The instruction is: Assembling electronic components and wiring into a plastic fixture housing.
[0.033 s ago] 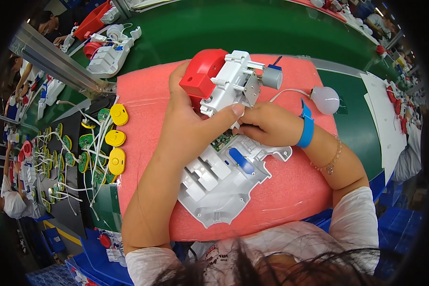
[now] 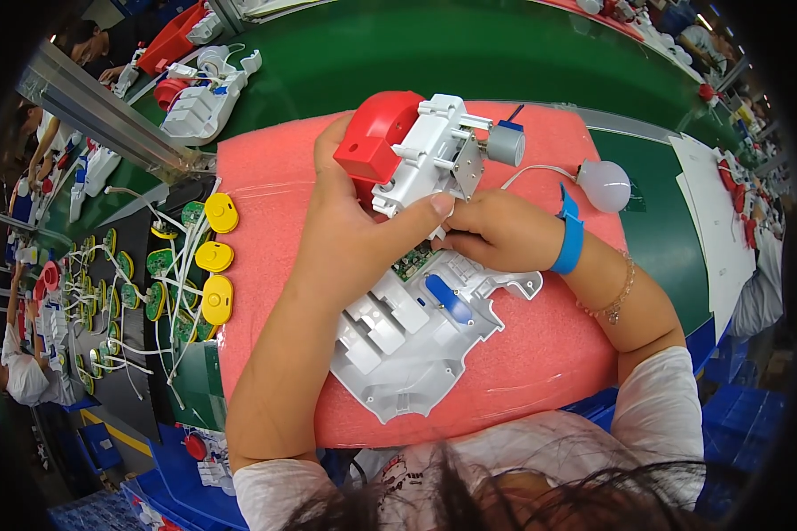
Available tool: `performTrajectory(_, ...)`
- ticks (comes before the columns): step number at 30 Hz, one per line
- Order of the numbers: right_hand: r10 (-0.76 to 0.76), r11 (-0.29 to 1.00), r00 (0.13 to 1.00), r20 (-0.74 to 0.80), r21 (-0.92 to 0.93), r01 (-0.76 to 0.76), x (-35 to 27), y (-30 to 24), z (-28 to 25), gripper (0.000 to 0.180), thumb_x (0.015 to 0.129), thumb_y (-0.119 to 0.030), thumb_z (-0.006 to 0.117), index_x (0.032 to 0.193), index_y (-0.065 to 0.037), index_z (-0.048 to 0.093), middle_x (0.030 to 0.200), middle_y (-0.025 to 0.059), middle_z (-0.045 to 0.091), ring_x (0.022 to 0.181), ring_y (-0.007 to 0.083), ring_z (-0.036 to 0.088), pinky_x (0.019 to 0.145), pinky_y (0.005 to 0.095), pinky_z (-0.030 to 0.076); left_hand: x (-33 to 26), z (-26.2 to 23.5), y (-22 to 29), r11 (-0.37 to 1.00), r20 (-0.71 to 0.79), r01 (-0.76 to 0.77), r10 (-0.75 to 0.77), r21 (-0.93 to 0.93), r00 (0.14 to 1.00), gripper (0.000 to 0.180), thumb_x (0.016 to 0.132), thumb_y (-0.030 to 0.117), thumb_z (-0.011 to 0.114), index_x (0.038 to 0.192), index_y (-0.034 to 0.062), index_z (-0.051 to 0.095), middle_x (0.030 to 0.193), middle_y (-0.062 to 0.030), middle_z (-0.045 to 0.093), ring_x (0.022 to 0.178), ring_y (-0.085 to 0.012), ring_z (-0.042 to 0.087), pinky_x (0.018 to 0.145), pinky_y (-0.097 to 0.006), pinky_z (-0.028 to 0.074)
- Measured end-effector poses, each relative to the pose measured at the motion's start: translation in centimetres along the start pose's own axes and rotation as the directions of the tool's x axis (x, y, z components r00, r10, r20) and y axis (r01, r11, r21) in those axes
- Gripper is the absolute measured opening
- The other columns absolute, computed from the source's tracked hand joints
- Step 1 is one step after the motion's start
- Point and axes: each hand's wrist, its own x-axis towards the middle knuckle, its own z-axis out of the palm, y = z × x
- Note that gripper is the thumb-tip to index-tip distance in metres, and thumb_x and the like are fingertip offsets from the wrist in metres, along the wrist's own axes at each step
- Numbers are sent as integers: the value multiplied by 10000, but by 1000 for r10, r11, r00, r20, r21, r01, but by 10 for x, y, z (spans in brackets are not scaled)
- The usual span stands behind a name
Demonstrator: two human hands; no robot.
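My left hand is wrapped round a white plastic gear housing with a rounded red part on its left and a silver motor on its right. It holds this assembly tilted above a white plastic half-shell. Beside the left thumb, my right hand is closed, fingertips pinched together under the housing; what they grip is hidden. Just below them, a green circuit board shows partly in the shell, near a blue oblong piece. The shell lies on a pink foam mat.
A white bulb-shaped piece on a wire lies at the mat's right. Yellow oval cases and wired green boards sit to the left. Another half-assembled shell stands far left by a metal post. White sheets lie at right.
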Motion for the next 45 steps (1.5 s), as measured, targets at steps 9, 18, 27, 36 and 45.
performTrajectory(9, -56, 992, 998, 0, -116, 56, -7, 3, -2, 125, 764, -124, 556, 866, -60, 589, 817, 149, 590, 766, 330, 579, 676, 417, 468, 1, 8, -2, 999, 14, -33, 33, 19, 999, 739, 655, 111, 747, 1230, 24, 290, 1130, -117, 472, 1045, -186, 486, 879, -326, 413)
performTrajectory(18, -138, 977, 990, -19, -165, 133, -8, -3, -1, 203, 792, -213, 581, 908, -47, 591, 815, 143, 590, 749, 322, 579, 650, 413, 462, -3, 3, -2, 988, 29, -96, 93, 119, 995, 681, 685, 106, 695, 1235, 24, 302, 1148, -112, 442, 1045, -198, 479, 873, -345, 410)
performTrajectory(27, -163, 976, 987, -4, -149, 160, -2, 3, 3, 192, 804, -206, 571, 908, -45, 581, 838, 149, 593, 763, 325, 576, 661, 414, 461, -2, 3, 0, 991, 41, -76, 72, 114, 997, 733, 680, 99, 704, 1260, 38, 261, 1154, -112, 449, 1066, -197, 477, 891, -343, 407)
performTrajectory(36, -267, 943, 964, -13, -212, 258, 1, 28, 22, 189, 818, -208, 551, 890, -35, 580, 835, 152, 593, 762, 322, 578, 673, 418, 457, -7, 10, 8, 989, 80, -106, 98, 105, 992, 751, 666, 104, 732, 1249, 24, 266, 1156, -118, 454, 1066, -194, 485, 885, -329, 418)
performTrajectory(45, -134, 976, 988, 72, -162, 144, -14, -7, -4, 229, 819, -205, 509, 952, -40, 598, 935, 149, 581, 867, 301, 564, 749, 403, 456, -11, 8, 9, 982, 53, -104, 97, 158, 994, 736, 674, 123, 723, 1246, 18, 272, 1151, -127, 459, 1060, -202, 490, 878, -332, 423)
